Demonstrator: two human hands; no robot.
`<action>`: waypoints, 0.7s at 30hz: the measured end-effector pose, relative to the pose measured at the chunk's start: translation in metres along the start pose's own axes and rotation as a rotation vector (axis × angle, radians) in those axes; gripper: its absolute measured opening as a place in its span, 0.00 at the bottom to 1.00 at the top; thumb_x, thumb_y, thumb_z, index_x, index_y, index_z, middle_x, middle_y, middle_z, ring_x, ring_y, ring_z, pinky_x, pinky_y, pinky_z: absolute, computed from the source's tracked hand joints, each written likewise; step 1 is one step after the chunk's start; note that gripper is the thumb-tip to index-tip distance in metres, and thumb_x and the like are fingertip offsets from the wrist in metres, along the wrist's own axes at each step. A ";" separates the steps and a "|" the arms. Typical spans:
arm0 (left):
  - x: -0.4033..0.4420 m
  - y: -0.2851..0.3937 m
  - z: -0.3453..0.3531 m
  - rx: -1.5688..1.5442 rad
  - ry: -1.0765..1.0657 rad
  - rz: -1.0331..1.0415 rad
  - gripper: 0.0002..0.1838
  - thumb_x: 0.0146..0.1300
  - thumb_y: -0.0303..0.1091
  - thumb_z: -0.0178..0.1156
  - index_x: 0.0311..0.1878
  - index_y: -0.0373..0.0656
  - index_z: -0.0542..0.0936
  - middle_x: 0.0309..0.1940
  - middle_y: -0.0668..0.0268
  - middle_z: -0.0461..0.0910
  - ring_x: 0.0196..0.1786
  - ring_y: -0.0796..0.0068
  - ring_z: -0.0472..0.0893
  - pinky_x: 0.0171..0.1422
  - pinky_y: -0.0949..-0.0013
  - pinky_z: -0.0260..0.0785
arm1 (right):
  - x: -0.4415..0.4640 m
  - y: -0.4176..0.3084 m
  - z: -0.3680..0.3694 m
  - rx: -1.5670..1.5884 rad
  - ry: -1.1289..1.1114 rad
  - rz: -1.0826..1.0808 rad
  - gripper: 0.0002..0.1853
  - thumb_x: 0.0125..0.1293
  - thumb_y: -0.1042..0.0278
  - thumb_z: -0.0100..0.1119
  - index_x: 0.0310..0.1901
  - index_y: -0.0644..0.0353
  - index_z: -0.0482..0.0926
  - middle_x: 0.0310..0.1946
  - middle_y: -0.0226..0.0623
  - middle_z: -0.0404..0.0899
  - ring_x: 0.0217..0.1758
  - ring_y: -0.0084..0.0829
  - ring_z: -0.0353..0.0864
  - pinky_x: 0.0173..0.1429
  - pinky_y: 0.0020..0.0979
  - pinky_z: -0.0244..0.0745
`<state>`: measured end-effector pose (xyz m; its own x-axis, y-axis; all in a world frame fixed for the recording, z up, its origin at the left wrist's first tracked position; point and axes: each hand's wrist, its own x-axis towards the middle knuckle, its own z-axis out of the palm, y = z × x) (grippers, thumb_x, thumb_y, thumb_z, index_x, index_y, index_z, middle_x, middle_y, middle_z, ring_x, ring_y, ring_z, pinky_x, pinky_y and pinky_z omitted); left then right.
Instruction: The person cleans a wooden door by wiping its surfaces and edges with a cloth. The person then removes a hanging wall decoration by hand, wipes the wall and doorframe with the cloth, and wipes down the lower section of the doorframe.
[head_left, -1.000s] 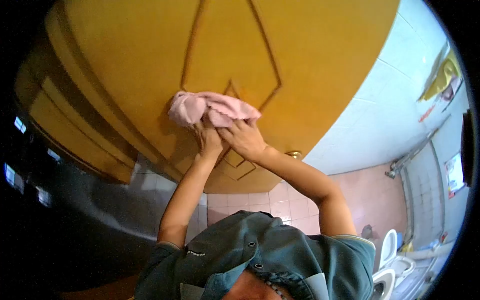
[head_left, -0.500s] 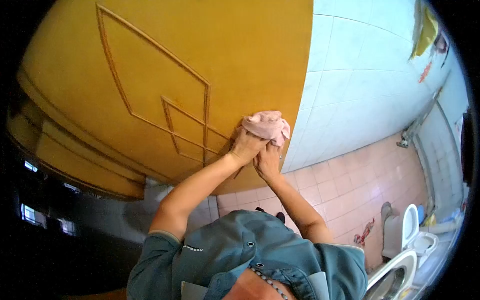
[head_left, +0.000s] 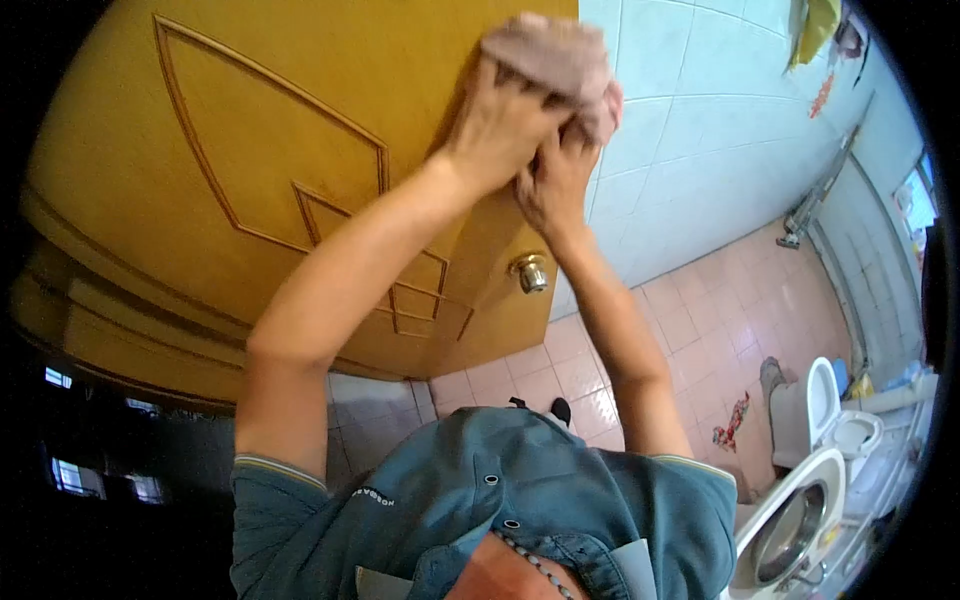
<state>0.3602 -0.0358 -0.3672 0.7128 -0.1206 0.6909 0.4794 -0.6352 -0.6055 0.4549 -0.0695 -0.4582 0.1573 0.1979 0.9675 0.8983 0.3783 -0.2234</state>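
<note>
A pink cloth (head_left: 548, 55) is bunched against the upper part of the yellow wooden door (head_left: 270, 90), near its right edge. My left hand (head_left: 505, 128) grips the cloth from below, its fingers curled into the fabric. Just to the right, my right hand (head_left: 562, 182) is closed on the cloth's lower right end. Both hands are close together, and part of their fingers is hidden by the cloth. Below them a round metal doorknob (head_left: 530, 272) sticks out from the door, with neither hand on it.
Pale blue wall tiles (head_left: 690, 120) run behind the door's edge, above a pink tiled floor (head_left: 690, 315). At lower right stand a white toilet (head_left: 800, 415) and a washbasin (head_left: 835, 475). A red patterned cloth (head_left: 733, 422) lies on the floor. A yellow cloth (head_left: 817, 32) hangs at upper right.
Both hands have moved upward along the door with the pink cloth, my arms stretching further out. The doorknob, covered before, now shows below them.
</note>
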 end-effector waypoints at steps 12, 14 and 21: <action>-0.120 0.092 0.059 -0.016 -0.390 0.173 0.20 0.62 0.41 0.53 0.58 0.62 0.76 0.58 0.74 0.75 0.66 0.70 0.67 0.72 0.45 0.45 | -0.137 -0.016 0.009 0.120 -0.215 0.464 0.21 0.64 0.68 0.55 0.56 0.67 0.70 0.56 0.53 0.70 0.60 0.53 0.65 0.63 0.46 0.60; -0.137 0.100 0.066 -0.022 -0.323 0.193 0.19 0.64 0.43 0.51 0.59 0.63 0.76 0.58 0.78 0.75 0.66 0.74 0.66 0.74 0.45 0.41 | -0.155 -0.024 0.014 0.129 -0.297 0.568 0.20 0.64 0.68 0.55 0.55 0.67 0.70 0.55 0.53 0.70 0.59 0.53 0.66 0.61 0.47 0.60; -0.166 0.087 0.049 -0.109 -0.575 0.393 0.19 0.64 0.43 0.50 0.58 0.61 0.76 0.58 0.78 0.76 0.67 0.73 0.67 0.77 0.51 0.42 | -0.184 -0.070 0.037 0.153 -0.273 0.622 0.21 0.61 0.63 0.54 0.53 0.68 0.72 0.49 0.58 0.73 0.55 0.60 0.67 0.55 0.52 0.61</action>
<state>0.3086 -0.0335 -0.5539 0.9946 0.0464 0.0925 0.0982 -0.7040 -0.7034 0.3482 -0.0984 -0.6248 0.4972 0.6317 0.5947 0.6040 0.2401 -0.7600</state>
